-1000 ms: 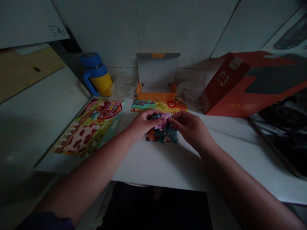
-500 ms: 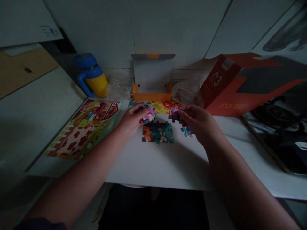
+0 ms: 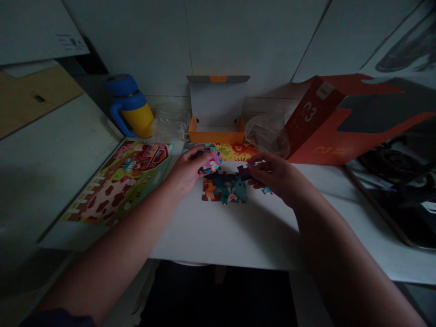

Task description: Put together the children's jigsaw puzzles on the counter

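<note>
My left hand (image 3: 189,169) is closed around a small stack of puzzle pieces (image 3: 211,163), a pink and purple one on top. Between the thumb and fingers of my right hand (image 3: 272,173) is a purple puzzle piece (image 3: 243,171), held just above the table. Below and between both hands lies a joined section of jigsaw puzzle (image 3: 225,188) showing an orange animal, a white rabbit and a teal figure. A loose blue puzzle piece (image 3: 267,191) shows partly from under my right hand.
A farm picture sheet (image 3: 116,190) lies at left, and a yellow picture strip (image 3: 228,151) farther back. Behind stand an open orange box (image 3: 216,137), plastic wrapping (image 3: 267,131) and a blue-yellow mug (image 3: 134,111). A large red box (image 3: 327,131) and a gas stove (image 3: 402,195) are at right.
My right hand has moved slightly down and left with the purple puzzle piece, which is now tilted and nearer the joined section. More of the loose blue piece is covered. My left hand stays put.
</note>
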Available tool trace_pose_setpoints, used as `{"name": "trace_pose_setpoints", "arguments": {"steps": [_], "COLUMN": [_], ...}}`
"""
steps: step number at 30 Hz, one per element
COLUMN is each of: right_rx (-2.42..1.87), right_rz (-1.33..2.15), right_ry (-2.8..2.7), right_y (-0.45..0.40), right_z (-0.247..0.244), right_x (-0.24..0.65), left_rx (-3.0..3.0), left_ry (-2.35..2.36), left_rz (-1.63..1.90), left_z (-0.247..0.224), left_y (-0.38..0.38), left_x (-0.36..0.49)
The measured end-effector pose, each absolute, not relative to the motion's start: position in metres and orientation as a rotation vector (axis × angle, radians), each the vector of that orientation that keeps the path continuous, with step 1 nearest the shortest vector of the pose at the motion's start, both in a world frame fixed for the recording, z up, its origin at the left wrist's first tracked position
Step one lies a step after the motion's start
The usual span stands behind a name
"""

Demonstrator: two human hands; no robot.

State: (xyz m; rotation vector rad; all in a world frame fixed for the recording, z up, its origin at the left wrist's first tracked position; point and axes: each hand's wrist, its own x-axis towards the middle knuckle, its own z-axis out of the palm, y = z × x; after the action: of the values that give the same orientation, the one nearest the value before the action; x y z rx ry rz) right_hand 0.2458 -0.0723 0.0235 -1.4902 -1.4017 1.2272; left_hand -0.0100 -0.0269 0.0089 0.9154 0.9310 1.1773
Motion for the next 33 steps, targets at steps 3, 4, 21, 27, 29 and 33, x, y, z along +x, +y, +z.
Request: {"name": "trace_pose_setpoints", "arguments": {"steps": [3,4,21,27,29,33], "right_rx": [-1.572,-1.589,-1.747,-1.696,-1.724,-1.814], "right_rz": [1.208,1.212,1.406,1.408,1.351,1.171], "right_ry": [-1.611,-1.694,-1.922,-1.908,-1.935,-1.978], "right_y": [-0.071,-0.07,-0.068,-0.069,-0.068,-0.068], "right_z": [0.021,0.021,0.019,0.023,0.028,0.036], "right_x": [0.258,0.262,0.281,0.286,0.292,0.301], "left_rx": [0.923,0.926,0.914,0.911,0.91,0.886], "left_ry": [0.923,0.919,0.939,0.945,0.946,0.945], "left_rz": [1.179,1.181,1.18,1.17,1.173,1.192], "left_z": [0.009,0.008,0.007,0.007,0.007,0.008], "left_y": [-0.027,-0.027,-0.026,-0.026,-0.026,-0.026], "left_x": [-0.01,-0.01,-0.01,-0.01,-0.01,-0.009]}}
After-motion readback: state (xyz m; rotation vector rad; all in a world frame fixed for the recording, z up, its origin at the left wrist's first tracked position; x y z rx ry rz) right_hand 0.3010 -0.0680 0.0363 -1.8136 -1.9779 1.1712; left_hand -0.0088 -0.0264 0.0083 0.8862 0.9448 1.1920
